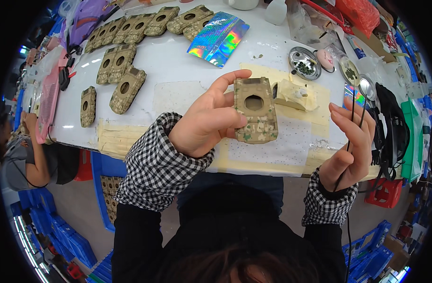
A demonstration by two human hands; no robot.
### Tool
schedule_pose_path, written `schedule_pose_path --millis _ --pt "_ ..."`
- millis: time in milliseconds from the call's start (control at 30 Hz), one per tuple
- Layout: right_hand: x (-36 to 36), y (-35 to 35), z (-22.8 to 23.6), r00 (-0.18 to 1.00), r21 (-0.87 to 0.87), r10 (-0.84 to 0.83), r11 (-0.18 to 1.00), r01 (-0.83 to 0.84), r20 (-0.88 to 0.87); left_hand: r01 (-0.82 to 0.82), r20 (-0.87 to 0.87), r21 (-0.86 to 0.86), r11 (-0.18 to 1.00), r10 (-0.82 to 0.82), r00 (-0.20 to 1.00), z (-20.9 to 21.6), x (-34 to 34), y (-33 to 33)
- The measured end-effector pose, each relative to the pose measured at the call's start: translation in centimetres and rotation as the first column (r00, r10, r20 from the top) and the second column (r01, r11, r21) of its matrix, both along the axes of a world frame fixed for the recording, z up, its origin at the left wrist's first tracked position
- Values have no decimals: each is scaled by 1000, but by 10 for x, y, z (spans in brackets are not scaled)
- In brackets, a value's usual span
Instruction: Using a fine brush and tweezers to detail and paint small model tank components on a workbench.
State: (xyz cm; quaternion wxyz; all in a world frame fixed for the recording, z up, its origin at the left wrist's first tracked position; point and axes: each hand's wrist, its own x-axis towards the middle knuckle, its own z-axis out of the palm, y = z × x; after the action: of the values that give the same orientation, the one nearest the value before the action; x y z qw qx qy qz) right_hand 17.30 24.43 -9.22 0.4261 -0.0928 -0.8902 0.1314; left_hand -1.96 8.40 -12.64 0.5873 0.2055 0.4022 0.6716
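My left hand (pixel 204 118) grips a camouflage toy tank hull (pixel 256 123) by its left side, thumb in front. The hull is held up above the table, its round opening facing me. To the right, my right hand (pixel 349 141) is raised with curled fingers around a slim dark two-pronged tool (pixel 352 120) that looks like tweezers. A thin black cable (pixel 348 231) runs up to that wrist. Just behind the hull, a tape-covered block (pixel 295 95) with a small pale peg sits on the table.
More camouflage hulls (pixel 125 89) stand at the left and back left. A shiny holographic pouch (pixel 219 38) lies at the back. Round metal dishes (pixel 304 63), one holding dark green bits, are at the right, near a black bag (pixel 393 125). Another person's arm (pixel 34 155) shows far left.
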Motion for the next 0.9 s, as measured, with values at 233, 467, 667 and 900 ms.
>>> schedule_pose_path --millis 233,467,667,900 --pt "12 -4 -27 932 -364 299 861 -356 -204 -37 -11 15 999 37 999 7 1 0" --pt "22 -12 -35 913 -727 409 624 -285 -6 -170 118 130 977 155 981 4 -3 -2" --pt "-5 -18 -36 864 -797 501 540 -270 47 -179 95 101 979 169 981 7 -1 -1" --pt "-16 -20 -40 862 -773 489 595 -222 129 -170 82 97 981 162 983 8 0 0"
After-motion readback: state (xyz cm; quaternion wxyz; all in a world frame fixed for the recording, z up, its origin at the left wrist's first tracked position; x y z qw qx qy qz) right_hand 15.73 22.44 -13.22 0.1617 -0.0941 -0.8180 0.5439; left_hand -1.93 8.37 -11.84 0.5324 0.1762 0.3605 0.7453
